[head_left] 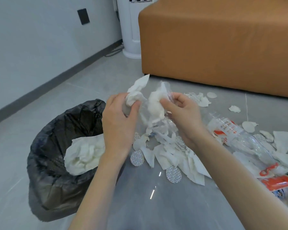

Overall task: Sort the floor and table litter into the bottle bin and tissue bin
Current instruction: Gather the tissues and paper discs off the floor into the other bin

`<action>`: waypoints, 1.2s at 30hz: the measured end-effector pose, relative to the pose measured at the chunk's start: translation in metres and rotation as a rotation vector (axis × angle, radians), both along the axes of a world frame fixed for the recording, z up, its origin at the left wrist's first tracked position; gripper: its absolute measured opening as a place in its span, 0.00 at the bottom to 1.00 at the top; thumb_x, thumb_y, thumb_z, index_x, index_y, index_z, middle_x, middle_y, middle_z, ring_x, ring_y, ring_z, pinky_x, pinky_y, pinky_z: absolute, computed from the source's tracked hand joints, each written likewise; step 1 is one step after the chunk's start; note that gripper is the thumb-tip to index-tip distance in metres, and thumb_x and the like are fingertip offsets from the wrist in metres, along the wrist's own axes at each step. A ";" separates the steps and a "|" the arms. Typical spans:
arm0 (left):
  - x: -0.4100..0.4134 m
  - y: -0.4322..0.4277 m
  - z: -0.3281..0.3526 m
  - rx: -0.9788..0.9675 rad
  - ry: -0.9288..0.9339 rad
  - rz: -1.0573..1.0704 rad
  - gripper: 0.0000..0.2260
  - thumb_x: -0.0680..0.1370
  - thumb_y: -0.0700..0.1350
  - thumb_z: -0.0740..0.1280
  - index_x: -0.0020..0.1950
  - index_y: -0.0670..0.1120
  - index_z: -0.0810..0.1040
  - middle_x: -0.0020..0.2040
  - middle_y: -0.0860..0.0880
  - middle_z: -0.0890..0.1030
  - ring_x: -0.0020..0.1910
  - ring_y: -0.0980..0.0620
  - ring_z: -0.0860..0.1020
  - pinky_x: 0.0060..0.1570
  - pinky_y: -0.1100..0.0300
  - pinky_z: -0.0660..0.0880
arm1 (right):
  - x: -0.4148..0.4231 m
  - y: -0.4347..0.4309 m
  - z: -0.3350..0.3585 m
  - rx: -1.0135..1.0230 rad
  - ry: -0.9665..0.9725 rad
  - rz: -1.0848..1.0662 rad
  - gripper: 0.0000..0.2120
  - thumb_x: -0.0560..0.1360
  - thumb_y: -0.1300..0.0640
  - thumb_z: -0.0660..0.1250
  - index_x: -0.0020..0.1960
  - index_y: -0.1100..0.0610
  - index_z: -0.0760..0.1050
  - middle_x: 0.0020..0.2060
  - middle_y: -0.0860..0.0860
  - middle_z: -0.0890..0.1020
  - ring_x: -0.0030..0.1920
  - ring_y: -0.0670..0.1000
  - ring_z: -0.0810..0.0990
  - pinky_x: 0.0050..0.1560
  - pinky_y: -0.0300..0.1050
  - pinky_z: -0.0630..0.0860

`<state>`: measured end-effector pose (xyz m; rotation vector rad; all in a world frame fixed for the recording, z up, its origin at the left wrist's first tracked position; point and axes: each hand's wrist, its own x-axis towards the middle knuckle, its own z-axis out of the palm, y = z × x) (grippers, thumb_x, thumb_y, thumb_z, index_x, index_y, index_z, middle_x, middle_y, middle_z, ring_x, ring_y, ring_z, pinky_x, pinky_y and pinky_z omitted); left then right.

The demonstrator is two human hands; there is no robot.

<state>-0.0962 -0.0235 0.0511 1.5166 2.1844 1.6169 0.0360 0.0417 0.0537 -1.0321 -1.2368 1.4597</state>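
Gripping a tissue wad (136,95) in the curled fingers (133,107) of the left hand (118,120) and pinching a second wad (154,105) with the right hand (181,113) above the bench (148,205), the person looks barely midway: some tissue (85,151) lies in the bin (53,138), but scraps (165,155) and bottles (226,128) wait on the bench.

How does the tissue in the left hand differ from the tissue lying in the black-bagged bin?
The held tissue is gripped in the left hand, twisted to a point; the binned tissue lies loose in the black-bagged bin. The held tissue looks a smaller wad; the binned tissue is a broader heap. Both are white and crumpled.
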 end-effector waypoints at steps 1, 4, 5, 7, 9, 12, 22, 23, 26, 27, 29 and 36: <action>-0.010 -0.004 0.005 0.000 -0.012 0.037 0.07 0.77 0.48 0.67 0.52 0.47 0.78 0.49 0.52 0.77 0.44 0.63 0.71 0.44 0.75 0.65 | -0.012 0.000 0.008 -0.027 0.031 0.047 0.09 0.75 0.60 0.69 0.55 0.60 0.77 0.49 0.56 0.84 0.40 0.49 0.80 0.42 0.40 0.77; -0.044 -0.018 0.015 -0.046 -0.032 0.103 0.09 0.78 0.51 0.64 0.55 0.49 0.77 0.49 0.53 0.78 0.46 0.57 0.73 0.44 0.66 0.67 | -0.051 -0.004 0.025 -0.166 0.137 0.247 0.10 0.76 0.62 0.67 0.57 0.62 0.77 0.47 0.56 0.83 0.40 0.48 0.80 0.38 0.37 0.77; -0.054 -0.024 0.017 -0.057 -0.017 0.121 0.09 0.78 0.52 0.63 0.55 0.50 0.76 0.49 0.53 0.78 0.46 0.56 0.73 0.44 0.64 0.67 | -0.064 -0.007 0.030 -0.234 0.189 0.320 0.10 0.77 0.63 0.66 0.58 0.63 0.76 0.46 0.55 0.83 0.39 0.48 0.81 0.37 0.36 0.77; -0.073 -0.034 0.017 -0.072 -0.010 0.168 0.09 0.78 0.52 0.62 0.55 0.50 0.76 0.48 0.53 0.78 0.47 0.54 0.74 0.45 0.61 0.67 | -0.089 -0.016 0.034 -0.359 0.277 0.413 0.10 0.78 0.65 0.64 0.58 0.64 0.74 0.44 0.56 0.83 0.39 0.48 0.81 0.37 0.38 0.80; -0.088 -0.043 0.014 -0.082 -0.040 0.213 0.08 0.79 0.51 0.61 0.53 0.50 0.76 0.46 0.53 0.77 0.47 0.52 0.75 0.44 0.59 0.68 | -0.112 -0.027 0.033 -0.415 0.299 0.446 0.07 0.77 0.67 0.63 0.55 0.64 0.74 0.42 0.56 0.82 0.38 0.49 0.80 0.38 0.39 0.78; -0.104 -0.055 0.006 -0.158 -0.103 0.266 0.08 0.79 0.49 0.61 0.53 0.48 0.75 0.45 0.52 0.76 0.47 0.50 0.74 0.41 0.58 0.67 | -0.135 -0.040 0.018 -0.408 0.217 0.467 0.06 0.76 0.70 0.62 0.44 0.61 0.73 0.39 0.56 0.79 0.36 0.52 0.76 0.39 0.42 0.73; -0.111 -0.063 -0.022 -0.526 -0.068 0.223 0.16 0.81 0.49 0.59 0.68 0.52 0.71 0.65 0.49 0.76 0.61 0.48 0.74 0.57 0.53 0.71 | -0.119 -0.035 -0.019 -0.076 -0.277 0.400 0.15 0.76 0.61 0.65 0.62 0.53 0.76 0.59 0.47 0.78 0.62 0.46 0.75 0.65 0.47 0.73; -0.109 -0.062 -0.022 -0.501 -0.056 0.217 0.16 0.81 0.49 0.59 0.68 0.52 0.71 0.64 0.50 0.76 0.61 0.49 0.74 0.57 0.52 0.71 | -0.115 -0.032 -0.019 -0.071 -0.260 0.370 0.14 0.76 0.62 0.65 0.60 0.52 0.77 0.57 0.47 0.79 0.60 0.46 0.76 0.65 0.47 0.72; -0.102 -0.053 -0.020 -0.456 -0.014 0.181 0.15 0.80 0.49 0.60 0.67 0.54 0.71 0.64 0.52 0.76 0.61 0.49 0.74 0.58 0.51 0.72 | -0.097 -0.025 -0.021 -0.032 -0.236 0.279 0.12 0.76 0.63 0.64 0.55 0.51 0.80 0.54 0.47 0.81 0.57 0.46 0.79 0.64 0.47 0.74; -0.099 -0.048 -0.019 -0.461 0.007 0.162 0.15 0.80 0.50 0.60 0.68 0.54 0.71 0.64 0.52 0.75 0.61 0.49 0.74 0.58 0.51 0.72 | -0.090 -0.023 -0.024 -0.030 -0.233 0.252 0.12 0.76 0.64 0.64 0.54 0.52 0.80 0.54 0.48 0.81 0.56 0.46 0.79 0.62 0.46 0.75; -0.094 -0.037 -0.020 -0.512 0.058 0.110 0.17 0.80 0.50 0.61 0.69 0.54 0.69 0.65 0.51 0.75 0.62 0.49 0.74 0.57 0.52 0.71 | -0.077 -0.021 -0.030 -0.042 -0.222 0.198 0.11 0.76 0.65 0.64 0.52 0.53 0.80 0.52 0.49 0.82 0.54 0.48 0.80 0.59 0.43 0.76; -0.088 0.005 -0.041 -0.664 0.133 0.030 0.20 0.77 0.51 0.67 0.68 0.51 0.70 0.60 0.49 0.78 0.59 0.49 0.76 0.50 0.56 0.71 | -0.059 -0.022 -0.054 -0.088 -0.237 0.152 0.11 0.75 0.66 0.64 0.51 0.53 0.79 0.52 0.50 0.82 0.53 0.48 0.80 0.56 0.43 0.77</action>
